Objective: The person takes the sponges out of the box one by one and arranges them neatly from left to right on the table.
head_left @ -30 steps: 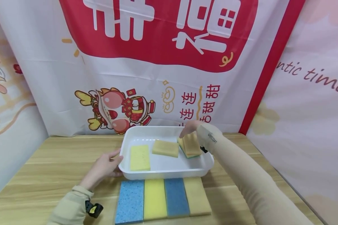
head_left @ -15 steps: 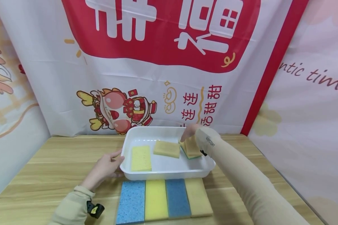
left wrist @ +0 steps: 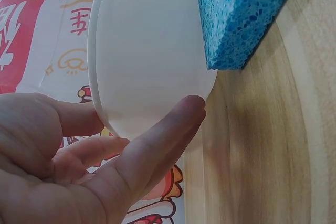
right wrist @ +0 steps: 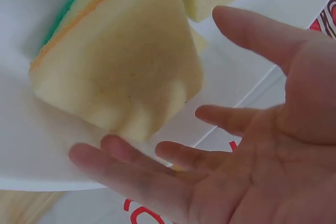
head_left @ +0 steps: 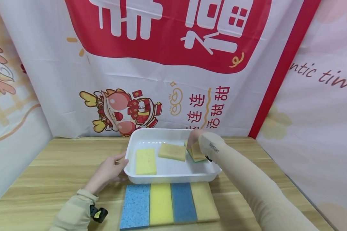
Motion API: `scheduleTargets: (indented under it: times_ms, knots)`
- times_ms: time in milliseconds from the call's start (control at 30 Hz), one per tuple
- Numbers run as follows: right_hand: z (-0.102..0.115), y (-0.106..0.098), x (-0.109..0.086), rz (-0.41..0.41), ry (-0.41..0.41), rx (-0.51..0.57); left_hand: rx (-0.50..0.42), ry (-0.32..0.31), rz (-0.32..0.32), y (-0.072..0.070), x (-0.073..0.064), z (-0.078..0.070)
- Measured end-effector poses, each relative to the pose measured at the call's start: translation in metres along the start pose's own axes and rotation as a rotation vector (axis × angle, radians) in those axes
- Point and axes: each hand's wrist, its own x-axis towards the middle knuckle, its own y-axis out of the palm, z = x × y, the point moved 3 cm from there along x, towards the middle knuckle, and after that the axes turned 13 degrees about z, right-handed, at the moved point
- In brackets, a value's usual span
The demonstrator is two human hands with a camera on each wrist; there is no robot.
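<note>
My right hand point(right wrist: 262, 145), the nearer one, is spread just beside the stacked sponges point(right wrist: 123, 61) in the right end of the white tray point(head_left: 173, 179); my left hand point(head_left: 108, 170), fingers fairly straight, touches its opposite end.

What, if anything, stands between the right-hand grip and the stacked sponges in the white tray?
Nothing visible does. In the right wrist view, the right-hand grip is spread beside the stacked sponges, with nothing else between. The separate beige sponge lies left of the stack in the head view, out of the way.
</note>
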Motion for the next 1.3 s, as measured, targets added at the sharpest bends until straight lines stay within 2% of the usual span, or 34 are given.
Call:
scheduleTargets:
  times_ms: [133,267,467,600,767,867,1067,1167,1300]
  knots:
    - [0.0,0.003,0.005,0.014,-0.017,-0.081,-0.006,0.0,0.003,0.0,0.0,0.0]
    - [0.001,0.005,0.011,0.005,-0.013,-0.088,-0.01,-0.008,0.002,0.0,0.0,0.0]
    - [0.003,0.004,0.013,0.014,0.046,-0.077,-0.022,-0.006,0.002,-0.001,0.001,0.001]
    - [0.002,0.005,0.012,0.004,0.097,0.023,-0.022,0.001,0.006,-0.001,0.001,0.001]
    - [-0.002,0.008,0.01,-0.021,0.106,0.123,-0.011,-0.011,0.001,-0.001,0.001,0.001]
    - [-0.002,0.011,0.011,-0.009,0.092,0.103,-0.004,-0.014,-0.003,-0.001,0.001,0.002]
    - [0.003,0.012,-0.002,0.013,0.073,0.016,-0.005,-0.016,0.0,-0.001,0.001,0.002]
    - [0.003,0.011,0.009,0.012,0.068,-0.032,-0.004,-0.024,0.005,-0.001,0.001,0.002]
    - [0.001,0.011,0.019,-0.002,0.091,0.002,-0.001,-0.031,0.007,-0.001,0.0,0.001]
